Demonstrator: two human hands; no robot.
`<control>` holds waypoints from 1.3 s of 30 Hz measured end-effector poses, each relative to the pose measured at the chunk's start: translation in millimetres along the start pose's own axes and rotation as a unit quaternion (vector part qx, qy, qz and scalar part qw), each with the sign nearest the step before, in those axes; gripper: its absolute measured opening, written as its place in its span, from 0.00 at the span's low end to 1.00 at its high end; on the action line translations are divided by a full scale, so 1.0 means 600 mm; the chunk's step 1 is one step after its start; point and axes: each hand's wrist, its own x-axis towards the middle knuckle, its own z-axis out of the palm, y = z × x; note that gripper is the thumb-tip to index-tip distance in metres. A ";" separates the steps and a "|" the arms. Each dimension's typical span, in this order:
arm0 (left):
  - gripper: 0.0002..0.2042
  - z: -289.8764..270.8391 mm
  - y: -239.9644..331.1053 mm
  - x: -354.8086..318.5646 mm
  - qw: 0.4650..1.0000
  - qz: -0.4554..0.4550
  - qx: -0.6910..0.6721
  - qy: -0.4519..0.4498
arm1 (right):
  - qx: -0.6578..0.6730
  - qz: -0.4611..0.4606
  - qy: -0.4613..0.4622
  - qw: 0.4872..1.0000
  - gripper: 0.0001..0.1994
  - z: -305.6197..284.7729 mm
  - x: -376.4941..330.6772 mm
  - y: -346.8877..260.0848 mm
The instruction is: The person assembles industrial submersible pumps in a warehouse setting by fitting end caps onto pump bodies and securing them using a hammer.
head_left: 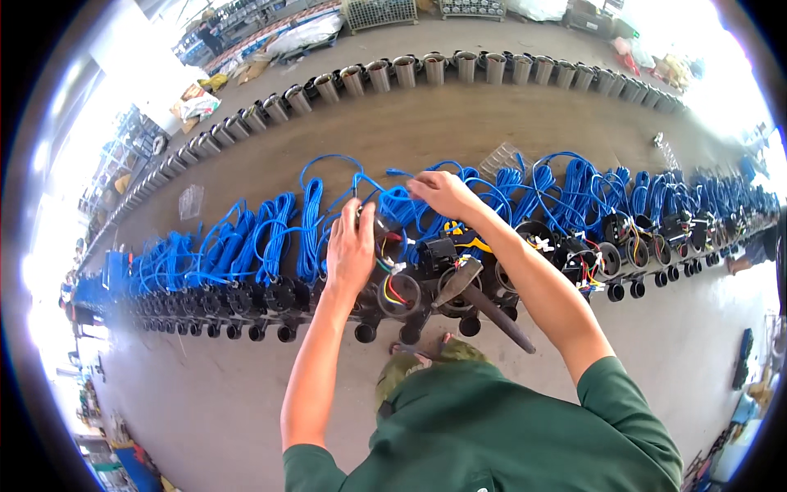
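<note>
My left hand point(351, 246) is closed round the side of a dark round cap point(382, 223), from which a blue cable rises and coloured wires hang below. Just below it stands an open black pump housing point(398, 295) with red and yellow wires inside. My right hand point(447, 195) is over a coiled blue cable point(399, 207), its fingers curled together; what they hold, if anything, is hidden. Between my forearms, a hammer point(498, 318) lies across the housings, its handle toward me. Yellow-and-black pliers point(469, 239) rest beside a black part point(437, 256).
Black housings with bundled blue cables point(272, 238) stretch left and right in a long row. Beyond them, a curved line of metal cylinders point(434, 70) stands on the floor. Clear plastic trays point(502, 159) lie behind the cables. Wire crates point(379, 13) stand farther back.
</note>
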 end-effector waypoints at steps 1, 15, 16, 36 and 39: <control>0.23 -0.001 0.010 0.011 1.000 0.006 -0.011 0.013 | 0.144 -0.032 -0.045 0.988 0.22 0.013 0.005 -0.006; 0.28 0.021 0.011 0.021 0.963 0.229 -0.089 0.111 | 0.195 0.261 -0.245 0.913 0.29 0.003 -0.019 -0.086; 0.28 0.023 0.014 0.025 0.951 0.260 -0.101 0.136 | 0.195 0.196 -0.271 0.922 0.25 0.014 -0.015 -0.073; 0.34 0.034 0.024 -0.145 0.755 -0.294 -0.566 -0.152 | 0.369 0.296 -0.289 0.832 0.23 0.022 -0.043 0.006; 0.48 -0.001 0.051 -0.169 0.879 -0.220 -0.373 -0.199 | 0.388 0.309 -0.227 0.838 0.17 0.031 -0.044 0.004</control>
